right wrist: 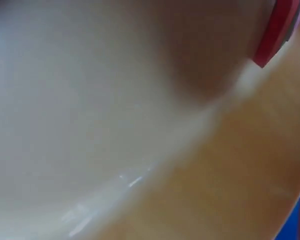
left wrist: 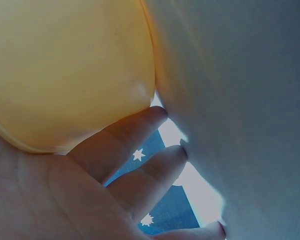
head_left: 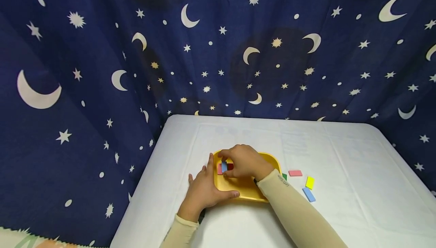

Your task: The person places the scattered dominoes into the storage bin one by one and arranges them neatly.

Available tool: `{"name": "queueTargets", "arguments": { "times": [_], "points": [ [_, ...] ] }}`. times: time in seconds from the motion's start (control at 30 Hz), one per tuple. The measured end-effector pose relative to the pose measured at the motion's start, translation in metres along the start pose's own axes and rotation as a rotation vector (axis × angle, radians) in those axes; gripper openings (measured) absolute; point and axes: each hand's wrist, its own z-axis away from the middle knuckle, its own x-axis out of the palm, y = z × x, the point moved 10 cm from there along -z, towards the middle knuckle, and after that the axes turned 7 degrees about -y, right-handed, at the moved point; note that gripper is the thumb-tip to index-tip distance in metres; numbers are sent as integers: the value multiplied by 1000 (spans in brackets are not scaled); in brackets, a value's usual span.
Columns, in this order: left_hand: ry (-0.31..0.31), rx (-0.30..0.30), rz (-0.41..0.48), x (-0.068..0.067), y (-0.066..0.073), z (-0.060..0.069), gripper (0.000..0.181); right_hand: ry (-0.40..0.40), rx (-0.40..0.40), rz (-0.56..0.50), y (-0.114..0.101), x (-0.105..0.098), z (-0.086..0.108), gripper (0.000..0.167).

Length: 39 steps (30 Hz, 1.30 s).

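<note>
A yellow plastic tray (head_left: 250, 193) rests on the white-covered table. My left hand (head_left: 204, 191) spans its near left corner, straight fingers along the left wall and thumb over the near rim. In the left wrist view, the fingers (left wrist: 115, 145) lie against the tray's outer side (left wrist: 75, 65). My right hand (head_left: 246, 163) reaches into the tray and pinches a blue domino-like block (head_left: 224, 166) between thumb and fingers. Beside it are a pink block (head_left: 219, 169) and a red block (head_left: 230, 166), also seen in the right wrist view (right wrist: 277, 35).
Right of the tray lie a pink block (head_left: 295, 173), a yellow block (head_left: 310, 182) and a blue block (head_left: 309, 194). A green block (head_left: 284, 176) shows partly behind the right sleeve (head_left: 296, 206). A dark blue star-and-moon curtain (head_left: 231, 62) hangs behind the table (head_left: 340, 157).
</note>
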Motion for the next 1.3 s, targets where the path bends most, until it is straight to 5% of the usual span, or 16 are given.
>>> {"name": "queueTargets", "arguments": {
  "times": [0.33, 0.9, 1.3],
  "points": [
    [4, -15, 4, 0, -1, 0, 156, -88, 131, 61, 12, 6, 2, 35],
    [0, -22, 1, -1, -1, 0, 155, -95, 267, 138, 21, 2, 8, 36],
    [2, -22, 0, -2, 0, 1, 155, -121, 275, 148, 24, 5, 8, 36]
  ]
}}
